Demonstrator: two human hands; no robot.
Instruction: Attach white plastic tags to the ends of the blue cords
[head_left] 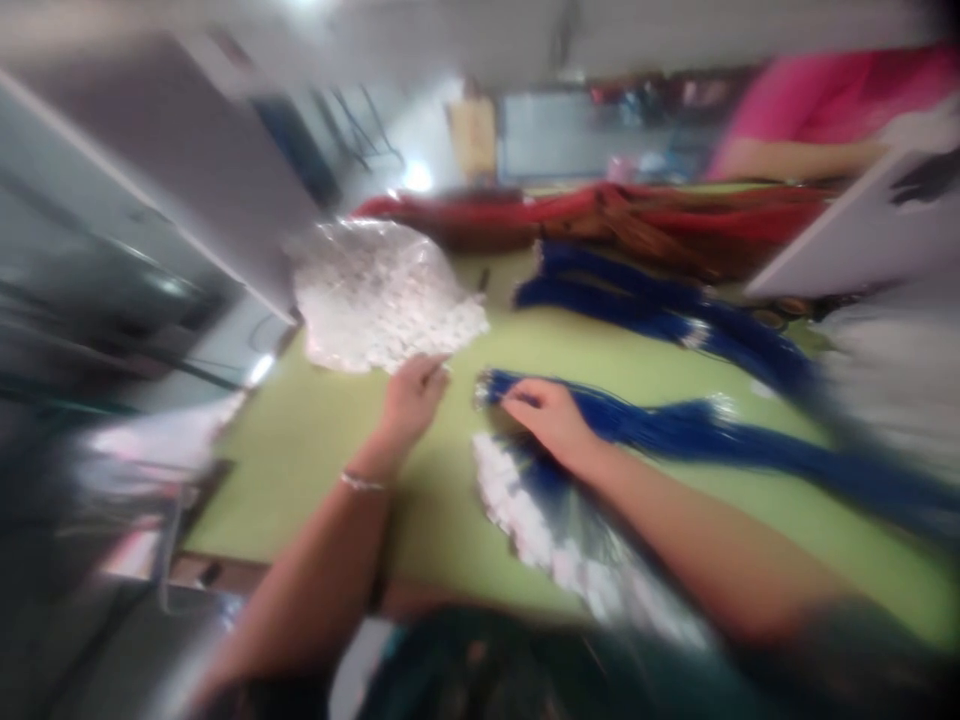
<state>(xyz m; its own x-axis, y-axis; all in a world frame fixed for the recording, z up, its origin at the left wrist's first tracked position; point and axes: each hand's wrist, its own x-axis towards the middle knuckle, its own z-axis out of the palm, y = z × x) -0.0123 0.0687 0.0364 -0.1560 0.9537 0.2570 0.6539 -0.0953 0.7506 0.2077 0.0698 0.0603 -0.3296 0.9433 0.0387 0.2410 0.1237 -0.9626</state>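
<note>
My left hand (417, 396) is at the near edge of a pile of small white pieces (375, 300) in a clear plastic bag, its fingers pinched together; what they hold is too small to make out. Over the left end of a blue wire bundle (637, 418) lies my right hand (551, 415), thumb and fingers closed on the wires near their tips. Below it, wires with white connectors (525, 510) fan out toward my body.
More blue wire bundles (622, 295) lie farther back on the green table (292, 470). Behind them runs a row of red and brown wires (585, 215). A person in a pink top (817, 105) is at the back right. Grey panels stand left and right.
</note>
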